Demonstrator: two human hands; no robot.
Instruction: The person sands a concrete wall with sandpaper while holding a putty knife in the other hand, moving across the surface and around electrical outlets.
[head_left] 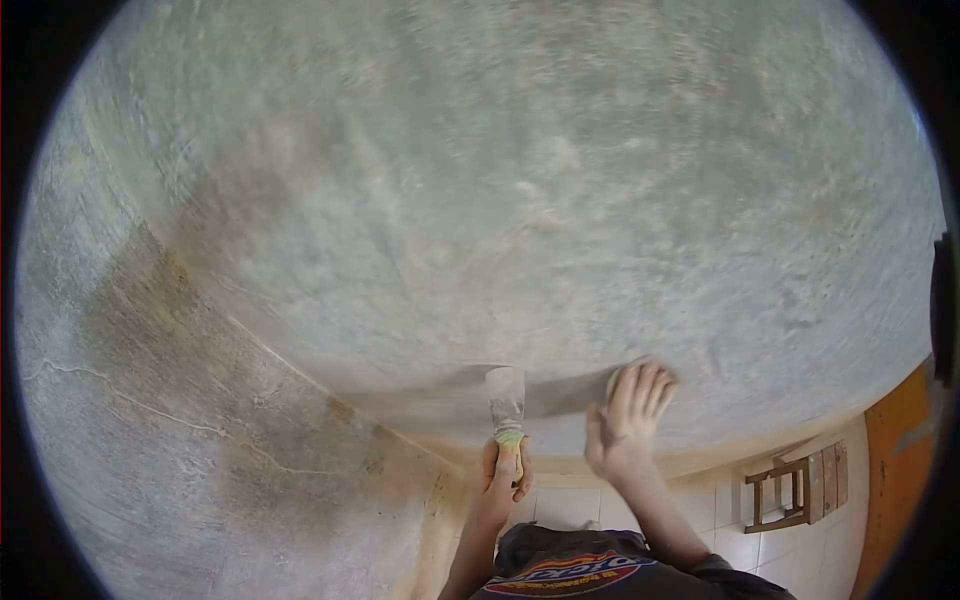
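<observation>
My left hand (507,467) is wrapped round the greenish-yellow handle of a scraper (506,396), whose wide flat blade points up at the grey plastered wall (520,220). The blade's end is at or close to the wall surface. To the right, my right hand (632,415) is raised with its palm side toward the wall and its fingers stretched out. The fingertips are at the wall, and nothing shows in this hand.
A second wall (200,440) with a long pale crack meets the first at a corner on the left. Low on the right, a small wooden stool (800,490) is on the white tiled floor (735,548). An orange surface (897,470) is at the far right.
</observation>
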